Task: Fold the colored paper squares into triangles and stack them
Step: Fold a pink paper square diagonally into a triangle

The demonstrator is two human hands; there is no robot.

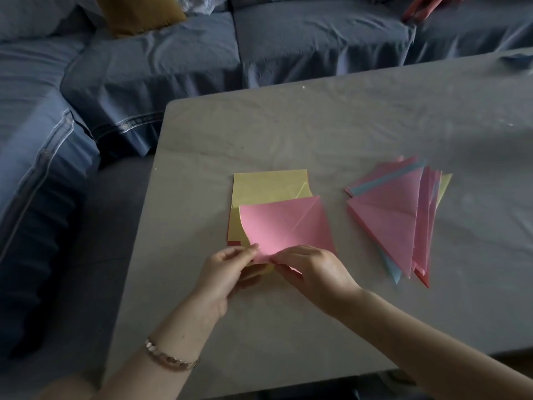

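A pink paper sheet [284, 225] with a diagonal crease is lifted at its near corner above a pile of flat squares, yellow on top [268, 184] with a red edge showing at the lower left. My left hand [227, 268] pinches the pink sheet's near corner from the left. My right hand [311, 269] pinches the same corner from the right, fingers curled over it. To the right lies a fanned stack of folded triangles [403, 217], mostly pink with light blue, yellow and red edges showing.
The grey covered table [317, 134] has its left edge near the square pile and its front edge below my forearms. A blue sofa [173, 59] wraps around the back and left. A mustard cushion [138, 13] sits on it.
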